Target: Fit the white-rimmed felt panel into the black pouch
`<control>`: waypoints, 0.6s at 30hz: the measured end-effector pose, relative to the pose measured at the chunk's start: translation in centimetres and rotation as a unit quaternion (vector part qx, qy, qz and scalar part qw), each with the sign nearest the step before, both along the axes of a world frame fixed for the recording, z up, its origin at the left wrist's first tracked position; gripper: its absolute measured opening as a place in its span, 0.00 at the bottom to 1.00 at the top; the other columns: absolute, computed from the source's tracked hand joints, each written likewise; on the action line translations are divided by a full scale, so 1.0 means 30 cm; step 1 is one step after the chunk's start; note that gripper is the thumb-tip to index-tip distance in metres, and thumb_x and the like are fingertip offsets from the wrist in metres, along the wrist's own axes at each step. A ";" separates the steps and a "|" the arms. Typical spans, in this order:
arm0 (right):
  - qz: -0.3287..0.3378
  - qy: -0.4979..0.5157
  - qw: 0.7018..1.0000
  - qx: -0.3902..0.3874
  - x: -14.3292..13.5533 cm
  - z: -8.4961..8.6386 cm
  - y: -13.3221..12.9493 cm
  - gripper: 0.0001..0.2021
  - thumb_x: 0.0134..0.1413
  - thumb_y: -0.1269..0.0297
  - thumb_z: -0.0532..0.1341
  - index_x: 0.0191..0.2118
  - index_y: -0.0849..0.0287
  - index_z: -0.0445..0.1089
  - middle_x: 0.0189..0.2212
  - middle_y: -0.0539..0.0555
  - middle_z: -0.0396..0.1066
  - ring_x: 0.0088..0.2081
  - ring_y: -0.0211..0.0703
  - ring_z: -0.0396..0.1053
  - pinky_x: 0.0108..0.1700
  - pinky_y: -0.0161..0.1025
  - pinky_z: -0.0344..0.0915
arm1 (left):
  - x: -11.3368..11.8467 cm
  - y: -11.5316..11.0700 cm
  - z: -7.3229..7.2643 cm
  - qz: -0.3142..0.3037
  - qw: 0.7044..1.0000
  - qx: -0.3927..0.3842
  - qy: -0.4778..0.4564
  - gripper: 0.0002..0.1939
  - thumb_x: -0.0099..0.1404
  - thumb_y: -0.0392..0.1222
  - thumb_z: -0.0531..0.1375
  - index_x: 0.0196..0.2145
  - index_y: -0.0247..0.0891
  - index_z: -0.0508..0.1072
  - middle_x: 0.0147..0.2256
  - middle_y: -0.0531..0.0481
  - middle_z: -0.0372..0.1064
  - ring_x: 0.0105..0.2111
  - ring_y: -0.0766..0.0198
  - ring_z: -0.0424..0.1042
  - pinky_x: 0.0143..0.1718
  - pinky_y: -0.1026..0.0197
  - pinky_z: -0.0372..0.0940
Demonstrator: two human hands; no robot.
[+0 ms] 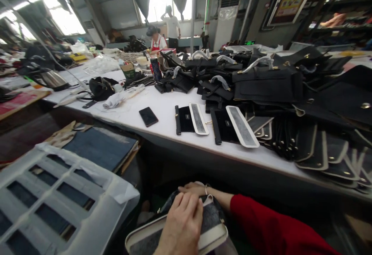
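Head view: long white bench (pixel 162 115) in workshop; black bags (pixel 261 80) heaped along far edge, phone (pixel 148 116) near front edge, two distant people by windows. Below front edge, grey felt panel (pixel 209 220) with cream border lies low; left hand (pixel 181 224) flat, fingers spread on it; right hand (pixel 193 188) mostly hidden behind, grip unclear. Red sleeve (pixel 273 228) cut off at corner.
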State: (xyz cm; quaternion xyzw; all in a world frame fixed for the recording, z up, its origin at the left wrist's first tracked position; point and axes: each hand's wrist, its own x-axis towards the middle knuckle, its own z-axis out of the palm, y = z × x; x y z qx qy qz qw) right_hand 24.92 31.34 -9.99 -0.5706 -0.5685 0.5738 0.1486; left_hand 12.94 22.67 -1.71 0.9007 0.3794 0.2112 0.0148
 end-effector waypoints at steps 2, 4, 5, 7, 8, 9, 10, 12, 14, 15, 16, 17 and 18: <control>0.045 -0.003 0.998 -0.038 0.019 0.038 0.047 0.17 0.65 0.54 0.59 0.32 0.63 0.70 0.26 0.46 0.68 0.27 0.37 0.70 0.31 0.36 0.69 | -0.004 -0.003 0.063 0.024 0.995 -0.086 -0.050 0.17 0.60 0.30 0.53 0.44 0.37 0.73 0.39 0.44 0.72 0.39 0.52 0.71 0.46 0.44 0.69; 0.071 0.007 0.995 -0.066 0.028 0.093 0.090 0.20 0.68 0.52 0.55 0.32 0.63 0.70 0.25 0.47 0.68 0.25 0.35 0.68 0.31 0.36 0.69 | -0.039 -0.006 0.124 0.057 0.978 -0.178 -0.097 0.20 0.62 0.29 0.52 0.48 0.40 0.73 0.43 0.46 0.73 0.44 0.53 0.72 0.57 0.40 0.63; 0.080 0.017 0.994 -0.074 0.026 0.125 0.104 0.21 0.69 0.51 0.54 0.33 0.63 0.69 0.25 0.47 0.68 0.25 0.35 0.68 0.31 0.36 0.68 | -0.071 -0.004 0.147 0.082 0.965 -0.218 -0.121 0.20 0.64 0.30 0.52 0.51 0.41 0.72 0.47 0.46 0.73 0.48 0.53 0.71 0.61 0.39 0.57; 0.094 0.036 0.992 -0.082 0.007 0.187 0.113 0.23 0.69 0.49 0.51 0.32 0.62 0.69 0.25 0.48 0.69 0.26 0.35 0.68 0.32 0.36 0.68 | -0.167 0.006 0.164 0.155 0.930 -0.284 -0.176 0.19 0.69 0.40 0.52 0.56 0.39 0.70 0.52 0.43 0.72 0.54 0.52 0.69 0.64 0.42 0.53; 0.100 0.042 0.990 -0.086 -0.009 0.213 0.108 0.23 0.70 0.49 0.51 0.32 0.62 0.69 0.25 0.48 0.69 0.26 0.35 0.68 0.32 0.36 0.67 | -0.227 0.014 0.155 0.202 0.904 -0.318 -0.201 0.20 0.70 0.46 0.51 0.55 0.39 0.70 0.54 0.43 0.71 0.56 0.52 0.68 0.63 0.45 0.55; 0.104 0.045 0.990 -0.089 -0.028 0.235 0.099 0.23 0.70 0.49 0.50 0.31 0.62 0.69 0.24 0.48 0.69 0.25 0.35 0.68 0.32 0.36 0.67 | -0.290 0.024 0.132 0.252 0.871 -0.357 -0.225 0.22 0.71 0.51 0.50 0.54 0.40 0.71 0.54 0.44 0.72 0.55 0.52 0.68 0.60 0.50 0.59; 0.108 0.044 0.989 -0.092 -0.049 0.252 0.085 0.24 0.70 0.49 0.50 0.31 0.62 0.69 0.24 0.47 0.68 0.25 0.35 0.67 0.32 0.36 0.66 | -0.352 0.033 0.098 0.278 0.836 -0.408 -0.238 0.24 0.70 0.56 0.49 0.53 0.41 0.72 0.53 0.45 0.73 0.54 0.53 0.69 0.58 0.53 0.61; 0.114 0.032 0.988 -0.096 -0.092 0.268 0.055 0.23 0.70 0.50 0.50 0.30 0.61 0.68 0.22 0.47 0.67 0.24 0.35 0.66 0.30 0.36 0.65 | -0.452 0.046 0.001 0.304 0.799 -0.462 -0.238 0.29 0.69 0.62 0.47 0.45 0.37 0.76 0.43 0.44 0.78 0.46 0.51 0.75 0.46 0.54 0.68; 0.121 0.011 0.988 -0.093 -0.127 0.267 0.028 0.23 0.70 0.50 0.50 0.29 0.61 0.68 0.21 0.46 0.66 0.23 0.35 0.65 0.29 0.35 0.63 | -0.503 0.049 -0.110 0.303 0.762 -0.525 -0.229 0.32 0.65 0.67 0.51 0.32 0.33 0.78 0.28 0.45 0.77 0.33 0.51 0.77 0.33 0.55 0.68; 0.125 -0.002 0.988 -0.089 -0.140 0.264 0.017 0.23 0.70 0.50 0.51 0.28 0.61 0.68 0.21 0.46 0.66 0.23 0.35 0.65 0.29 0.35 0.62 | -0.509 0.049 -0.162 0.289 0.746 -0.555 -0.228 0.31 0.64 0.66 0.54 0.27 0.33 0.77 0.24 0.46 0.75 0.28 0.54 0.76 0.30 0.56 0.67; 0.129 -0.015 0.988 -0.083 -0.150 0.261 0.010 0.24 0.70 0.51 0.51 0.28 0.61 0.68 0.20 0.46 0.65 0.22 0.35 0.65 0.29 0.35 0.62 | -0.505 0.047 -0.208 0.272 0.735 -0.575 -0.235 0.29 0.65 0.64 0.57 0.25 0.34 0.76 0.23 0.48 0.74 0.26 0.57 0.75 0.29 0.57 0.67; 0.133 -0.029 0.988 -0.076 -0.156 0.258 0.004 0.24 0.70 0.51 0.50 0.27 0.61 0.68 0.20 0.46 0.65 0.22 0.36 0.64 0.28 0.35 0.61 | -0.495 0.045 -0.247 0.255 0.729 -0.581 -0.257 0.25 0.65 0.61 0.59 0.24 0.34 0.75 0.23 0.50 0.74 0.25 0.60 0.74 0.30 0.57 0.68; 0.137 -0.042 0.987 -0.067 -0.159 0.257 0.001 0.24 0.70 0.52 0.50 0.27 0.61 0.68 0.20 0.46 0.65 0.22 0.36 0.64 0.28 0.35 0.61 | -0.483 0.042 -0.278 0.238 0.726 -0.580 -0.281 0.21 0.65 0.57 0.61 0.25 0.35 0.75 0.24 0.52 0.74 0.26 0.62 0.74 0.32 0.58 0.69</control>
